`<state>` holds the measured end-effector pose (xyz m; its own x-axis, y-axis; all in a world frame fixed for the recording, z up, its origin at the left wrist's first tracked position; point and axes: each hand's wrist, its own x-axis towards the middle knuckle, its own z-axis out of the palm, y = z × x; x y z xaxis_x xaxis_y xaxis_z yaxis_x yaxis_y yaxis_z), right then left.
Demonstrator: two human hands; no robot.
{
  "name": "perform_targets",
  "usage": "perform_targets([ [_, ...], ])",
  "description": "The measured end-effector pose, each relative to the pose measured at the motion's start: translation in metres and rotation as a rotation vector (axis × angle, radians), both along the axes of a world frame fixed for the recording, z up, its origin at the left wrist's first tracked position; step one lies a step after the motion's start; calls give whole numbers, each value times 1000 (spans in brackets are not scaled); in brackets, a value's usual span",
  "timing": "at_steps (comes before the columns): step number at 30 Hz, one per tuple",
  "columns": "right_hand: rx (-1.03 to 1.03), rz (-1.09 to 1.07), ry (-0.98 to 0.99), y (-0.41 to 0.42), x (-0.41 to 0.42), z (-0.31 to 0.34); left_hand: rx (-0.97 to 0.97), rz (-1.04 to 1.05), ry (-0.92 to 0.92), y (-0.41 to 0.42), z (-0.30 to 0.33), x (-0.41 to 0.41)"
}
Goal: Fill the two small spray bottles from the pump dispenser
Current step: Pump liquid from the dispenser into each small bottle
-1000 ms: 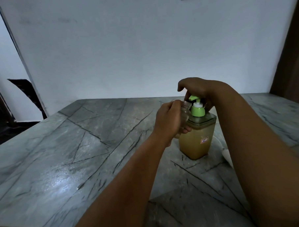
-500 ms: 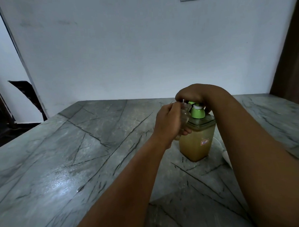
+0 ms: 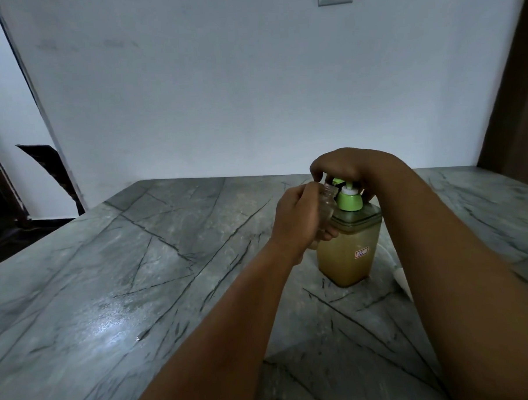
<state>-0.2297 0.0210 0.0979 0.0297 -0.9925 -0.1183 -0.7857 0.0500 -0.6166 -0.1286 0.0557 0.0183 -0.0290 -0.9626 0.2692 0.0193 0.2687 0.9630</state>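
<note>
Left hand (image 3: 299, 216) grips a small clear bottle (image 3: 328, 204) beside the pump dispenser (image 3: 349, 244) — right hand (image 3: 346, 169) curled over its half-hidden pump head

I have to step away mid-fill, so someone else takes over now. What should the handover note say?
Left hand grips a small clear bottle, its open neck held beside the green pump head.
Right hand rests on top of the pump dispenser, which stands on the marble table.
Done: bottle positioned at the spout; fill level unclear.
Left: finish pumping, then fill the second bottle, not in view.
</note>
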Motion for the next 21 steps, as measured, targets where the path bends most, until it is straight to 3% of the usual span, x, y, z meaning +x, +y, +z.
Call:
perform_targets([
  [5,-4,3,-3,0,0,-2,-7,-3,-11,-1,0,0],
  [11,4,-30,-181,-3,-7,1,-19,-2,-14,-4,-1,1],
  [21,-15,4,-42,-7,-2,-5,1,-14,-4,-7,-3,-1],
])
